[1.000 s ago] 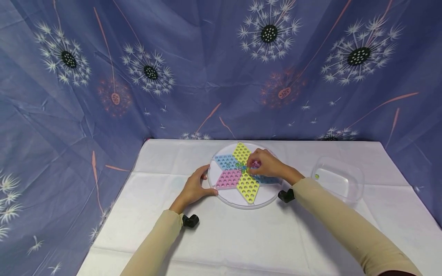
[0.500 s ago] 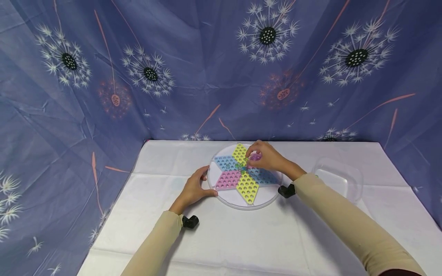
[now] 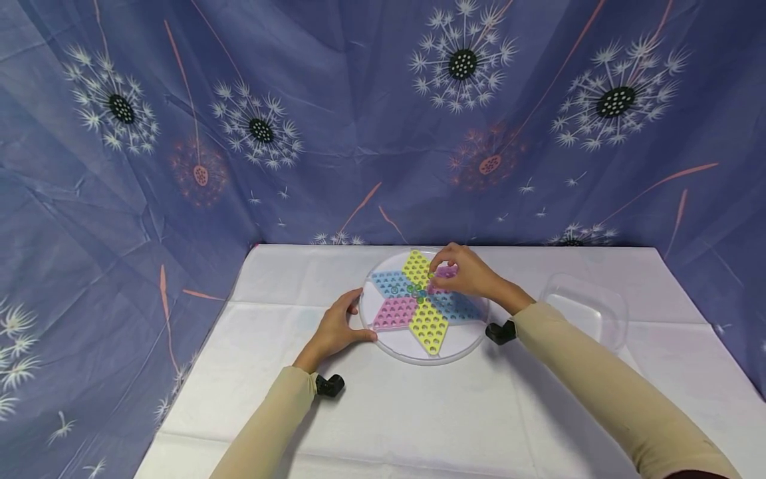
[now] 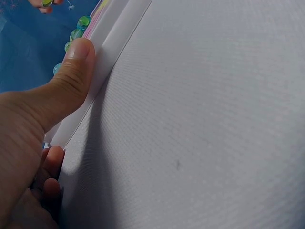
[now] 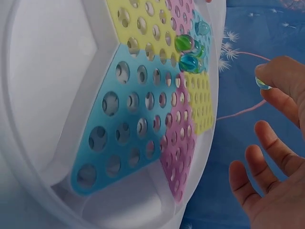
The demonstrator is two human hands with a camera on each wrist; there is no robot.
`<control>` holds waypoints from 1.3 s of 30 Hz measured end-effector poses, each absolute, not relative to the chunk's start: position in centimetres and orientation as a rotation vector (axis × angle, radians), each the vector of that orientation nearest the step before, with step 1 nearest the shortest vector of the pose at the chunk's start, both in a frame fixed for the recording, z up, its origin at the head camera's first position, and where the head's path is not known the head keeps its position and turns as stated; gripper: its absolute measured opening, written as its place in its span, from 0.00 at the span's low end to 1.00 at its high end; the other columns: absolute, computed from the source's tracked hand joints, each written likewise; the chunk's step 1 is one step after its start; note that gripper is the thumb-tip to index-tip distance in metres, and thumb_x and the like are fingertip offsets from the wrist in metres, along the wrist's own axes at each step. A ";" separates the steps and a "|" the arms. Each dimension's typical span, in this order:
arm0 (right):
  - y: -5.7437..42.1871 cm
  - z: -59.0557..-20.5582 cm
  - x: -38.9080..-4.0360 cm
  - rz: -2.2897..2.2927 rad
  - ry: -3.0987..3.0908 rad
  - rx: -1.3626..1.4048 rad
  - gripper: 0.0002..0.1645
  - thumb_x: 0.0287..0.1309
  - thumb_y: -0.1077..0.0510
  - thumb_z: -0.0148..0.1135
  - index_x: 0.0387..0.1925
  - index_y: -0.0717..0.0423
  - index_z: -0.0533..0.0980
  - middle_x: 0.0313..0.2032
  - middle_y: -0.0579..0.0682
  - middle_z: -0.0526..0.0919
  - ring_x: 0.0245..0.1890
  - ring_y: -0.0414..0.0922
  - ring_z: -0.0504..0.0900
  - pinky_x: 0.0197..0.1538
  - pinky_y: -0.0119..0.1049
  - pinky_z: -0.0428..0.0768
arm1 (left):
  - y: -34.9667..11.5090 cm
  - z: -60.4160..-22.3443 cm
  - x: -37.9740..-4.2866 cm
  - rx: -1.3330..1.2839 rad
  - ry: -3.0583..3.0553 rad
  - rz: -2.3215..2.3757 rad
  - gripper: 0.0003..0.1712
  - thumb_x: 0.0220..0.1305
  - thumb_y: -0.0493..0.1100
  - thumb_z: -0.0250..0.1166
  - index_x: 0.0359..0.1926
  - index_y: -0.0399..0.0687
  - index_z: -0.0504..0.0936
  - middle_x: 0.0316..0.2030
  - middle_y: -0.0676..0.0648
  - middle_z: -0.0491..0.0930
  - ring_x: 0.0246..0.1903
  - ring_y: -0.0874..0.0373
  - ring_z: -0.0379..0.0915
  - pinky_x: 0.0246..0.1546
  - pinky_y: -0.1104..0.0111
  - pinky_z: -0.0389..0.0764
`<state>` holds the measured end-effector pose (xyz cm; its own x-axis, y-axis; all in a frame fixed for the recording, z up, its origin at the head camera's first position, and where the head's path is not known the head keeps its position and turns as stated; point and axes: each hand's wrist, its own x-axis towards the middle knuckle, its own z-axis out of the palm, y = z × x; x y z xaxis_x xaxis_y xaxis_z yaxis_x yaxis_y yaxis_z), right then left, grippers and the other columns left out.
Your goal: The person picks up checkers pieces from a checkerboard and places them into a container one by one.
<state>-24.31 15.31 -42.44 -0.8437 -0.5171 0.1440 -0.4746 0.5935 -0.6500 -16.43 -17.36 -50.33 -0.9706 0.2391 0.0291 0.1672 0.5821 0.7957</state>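
star board, two hands at work, one marble pinched

backdrop: blue-purple cloth [image 3: 359, 113], dandelion print in white and coral, hung behind and to the sides. below it, table [image 3: 437, 426] with a white covering, creases visible.

arms: left sleeve [image 3: 269, 426] and right sleeve [image 3: 610, 386], both beige, reach in from the near side.

board: round white star board [image 3: 403, 342], flat on the table, somewhat right of centre in the head view. six perforated points, two each of yellow, blue and pink.

container: clear container [image 3: 577, 313], rectangular, rounded corners, on the table to the right of the board and apart from it; partly behind the right sleeve.

hands: left hand [image 3: 335, 332] grips the board at its left edge, thumb on the rim, fingers bent about the outer side. right hand [image 3: 467, 273] is above the board's far right part, thumb and index finger pinching a marble; its other three fingers are spread loosely, holding nothing.

devices: small black wrist devices [image 3: 330, 385], one at each cuff.

marbles: marble cluster [image 5: 189, 62], green and blue, at the middle of the star. single pale-blue marble [image 5: 202, 27] on a blue point, left of the cluster in the head view. pinched marble [image 5: 261, 83]: glassy, green-tinted, clear of the holes.
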 end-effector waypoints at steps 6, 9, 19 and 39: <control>16.7 -41.9 -23.9 -1.103 2.771 -0.878 0.10 0.56 0.60 0.76 0.40 0.50 0.86 0.48 0.56 0.79 0.52 0.59 0.76 0.54 0.59 0.73 | -17.3 -50.3 -16.4 0.363 2.727 1.349 0.63 0.42 0.46 0.88 0.77 0.43 0.63 0.49 0.44 0.74 0.48 0.51 0.68 0.55 0.56 0.68; 17.8 -41.5 -23.6 -1.087 2.781 -0.856 0.09 0.58 0.59 0.75 0.41 0.48 0.85 0.49 0.55 0.78 0.51 0.60 0.75 0.48 0.55 0.75 | -17.3 -50.2 -16.3 0.371 2.732 1.352 0.63 0.42 0.46 0.88 0.77 0.42 0.63 0.50 0.43 0.75 0.48 0.51 0.68 0.54 0.56 0.69; 23.3 -40.5 -22.2 -1.052 2.865 -0.711 0.09 0.61 0.55 0.74 0.43 0.46 0.85 0.50 0.53 0.77 0.48 0.53 0.74 0.46 0.49 0.75 | -17.2 -50.4 -16.4 0.381 2.728 1.352 0.63 0.42 0.48 0.87 0.77 0.43 0.63 0.51 0.45 0.75 0.48 0.52 0.68 0.53 0.56 0.69; 33.6 -40.4 -17.8 -0.981 3.075 -0.398 0.10 0.62 0.50 0.74 0.43 0.47 0.85 0.50 0.51 0.79 0.47 0.54 0.75 0.43 0.35 0.77 | -17.3 -50.4 -16.3 0.382 2.723 1.344 0.63 0.43 0.47 0.87 0.77 0.43 0.63 0.55 0.45 0.75 0.50 0.51 0.69 0.55 0.56 0.69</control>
